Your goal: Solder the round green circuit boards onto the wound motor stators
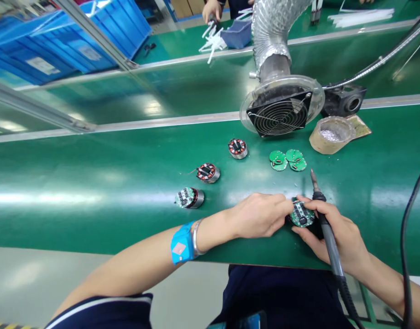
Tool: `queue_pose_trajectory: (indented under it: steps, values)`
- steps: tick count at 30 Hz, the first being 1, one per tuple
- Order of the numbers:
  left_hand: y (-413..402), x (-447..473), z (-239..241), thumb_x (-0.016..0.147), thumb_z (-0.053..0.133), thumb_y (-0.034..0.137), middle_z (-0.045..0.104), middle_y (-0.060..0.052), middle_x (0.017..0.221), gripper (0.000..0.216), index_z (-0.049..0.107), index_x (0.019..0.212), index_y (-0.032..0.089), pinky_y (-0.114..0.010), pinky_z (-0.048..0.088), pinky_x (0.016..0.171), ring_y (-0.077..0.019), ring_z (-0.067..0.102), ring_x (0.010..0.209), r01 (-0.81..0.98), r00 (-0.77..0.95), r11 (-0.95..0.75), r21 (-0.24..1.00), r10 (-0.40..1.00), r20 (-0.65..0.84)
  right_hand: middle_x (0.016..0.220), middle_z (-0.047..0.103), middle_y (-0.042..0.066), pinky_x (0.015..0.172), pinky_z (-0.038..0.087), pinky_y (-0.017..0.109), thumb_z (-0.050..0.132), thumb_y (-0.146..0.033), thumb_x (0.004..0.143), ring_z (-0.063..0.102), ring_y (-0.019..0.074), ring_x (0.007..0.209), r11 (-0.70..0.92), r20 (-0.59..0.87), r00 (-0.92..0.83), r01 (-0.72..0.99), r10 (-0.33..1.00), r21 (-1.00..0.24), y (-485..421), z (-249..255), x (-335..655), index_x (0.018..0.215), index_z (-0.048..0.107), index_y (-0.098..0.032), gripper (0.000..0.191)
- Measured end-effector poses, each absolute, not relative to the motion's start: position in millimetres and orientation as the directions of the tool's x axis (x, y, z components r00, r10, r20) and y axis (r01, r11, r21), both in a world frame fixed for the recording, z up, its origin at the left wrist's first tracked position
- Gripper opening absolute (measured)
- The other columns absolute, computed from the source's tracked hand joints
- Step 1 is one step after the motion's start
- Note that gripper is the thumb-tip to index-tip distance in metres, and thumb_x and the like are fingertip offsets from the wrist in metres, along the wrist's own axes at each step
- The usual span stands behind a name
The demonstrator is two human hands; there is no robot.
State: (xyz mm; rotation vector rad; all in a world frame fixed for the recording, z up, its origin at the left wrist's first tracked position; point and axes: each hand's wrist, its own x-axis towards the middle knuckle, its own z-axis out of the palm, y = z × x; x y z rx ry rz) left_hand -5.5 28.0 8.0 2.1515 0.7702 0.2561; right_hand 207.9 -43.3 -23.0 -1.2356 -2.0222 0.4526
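Note:
A round green circuit board (302,214) with black parts faces up in front of me, apparently seated on a motor mostly hidden beneath it. My right hand (343,237) steadies this piece between thumb and fingers. The same hand also holds a soldering iron (328,233), its tip pointing away from me. At the board's left edge, my left hand (265,214) is closed in a pinch; whatever is between its fingertips is hidden. Further left lie a motor with a board on top (189,198) and two motors with bare windings, one nearer (208,173) and one farther (238,148).
Two loose green boards (287,160) lie beyond my hands. Behind them stand a fume extractor fan (280,114), a round solder pot (331,135) and a black iron holder (345,100). A black cable (406,237) hangs at right. Across the divider, a person's hand (212,10) works near blue bins (76,41).

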Motion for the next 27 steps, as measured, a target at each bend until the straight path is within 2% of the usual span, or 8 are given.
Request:
queue_pose_trajectory:
  steps: [2,4,7,9,11,16,22,27]
  values:
    - [28.7,-11.3,-2.8,0.091,0.041,0.016,0.068,-0.006,0.085,0.022,0.062,0.087,0.017,-0.022,0.050,0.069,-0.0135,0.063,0.076,0.338,0.856,-0.699,0.630,0.506,0.102,0.124,0.066,0.013,0.094,0.055,0.024,0.070,-0.021,0.085,0.068,0.0197,0.107,0.483,0.388,-0.293,0.616,0.874,-0.622,-42.9,-23.0,207.8,0.123,0.049,-0.017,0.044]
    - [32.1,-12.9,-12.8,0.094,0.042,0.018,0.070,-0.006,0.090,0.024,0.066,0.090,0.018,-0.023,0.051,0.076,-0.0139,0.065,0.082,0.307,0.818,-0.665,0.680,0.550,0.168,0.123,0.066,0.013,0.094,0.055,0.025,0.069,-0.022,0.085,0.068,0.0198,0.108,0.482,0.380,-0.300,0.608,0.875,-0.630,-42.2,-22.7,207.9,0.123,0.049,-0.017,0.043]
    - [42.4,-5.9,-18.1,0.085,0.064,0.024,0.069,-0.004,0.078,0.009,0.066,0.085,0.015,-0.022,0.054,0.067,-0.0125,0.065,0.069,0.293,0.686,-0.223,0.930,0.726,-0.042,0.121,0.067,0.012,0.093,0.056,0.026,0.068,-0.023,0.086,0.068,0.0209,0.108,0.489,0.371,-0.319,0.597,0.872,-0.636,-40.8,-21.8,208.6,0.123,0.049,-0.018,0.042]
    - [51.9,2.0,-14.3,0.074,0.073,0.017,0.066,0.000,0.066,0.011,0.065,0.079,0.013,-0.019,0.052,0.055,-0.0097,0.061,0.056,0.264,0.675,0.127,0.956,0.684,-0.277,0.121,0.067,0.012,0.091,0.058,0.028,0.067,-0.023,0.086,0.068,0.0218,0.107,0.492,0.365,-0.331,0.595,0.870,-0.635,-40.0,-21.0,209.2,0.124,0.048,-0.019,0.043]
    - [60.5,8.4,-7.7,0.067,0.074,0.009,0.063,0.002,0.060,0.013,0.064,0.074,0.012,-0.017,0.050,0.051,-0.0082,0.060,0.052,0.254,0.701,0.306,0.917,0.595,-0.393,0.120,0.068,0.011,0.088,0.059,0.030,0.066,-0.023,0.087,0.069,0.0222,0.104,0.488,0.354,-0.336,0.599,0.873,-0.635,-39.6,-20.1,209.4,0.125,0.047,-0.021,0.043]
    - [57.9,5.3,-0.6,0.067,0.076,0.012,0.065,0.001,0.059,0.011,0.068,0.074,0.011,-0.017,0.049,0.054,-0.0071,0.059,0.053,0.239,0.667,0.353,0.905,0.618,-0.417,0.122,0.067,0.010,0.088,0.060,0.034,0.067,-0.027,0.086,0.069,0.0242,0.106,0.459,0.335,-0.314,0.617,0.889,-0.640,-40.2,-19.0,208.6,0.127,0.046,-0.023,0.046]
    - [23.9,-10.5,-6.7,0.072,0.075,0.015,0.072,-0.005,0.087,0.031,0.070,0.103,0.013,-0.025,0.055,0.078,-0.0135,0.068,0.080,0.115,0.588,0.352,0.929,0.730,-0.349,0.124,0.066,0.010,0.088,0.059,0.037,0.072,-0.033,0.082,0.068,0.0262,0.108,0.310,0.226,-0.214,0.609,0.950,-0.730,-39.7,-21.9,213.7,0.126,0.047,-0.025,0.052]
    - [13.6,1.0,-3.3,0.059,0.087,0.019,0.070,-0.003,0.079,0.045,0.068,0.099,0.011,-0.023,0.053,0.069,-0.0121,0.066,0.072,0.099,0.538,0.362,0.927,0.764,-0.356,0.125,0.066,0.012,0.089,0.058,0.037,0.075,-0.035,0.080,0.067,0.0261,0.109,0.258,0.164,-0.231,0.474,0.959,-0.842,-39.6,-24.5,220.2,0.126,0.045,-0.024,0.056]
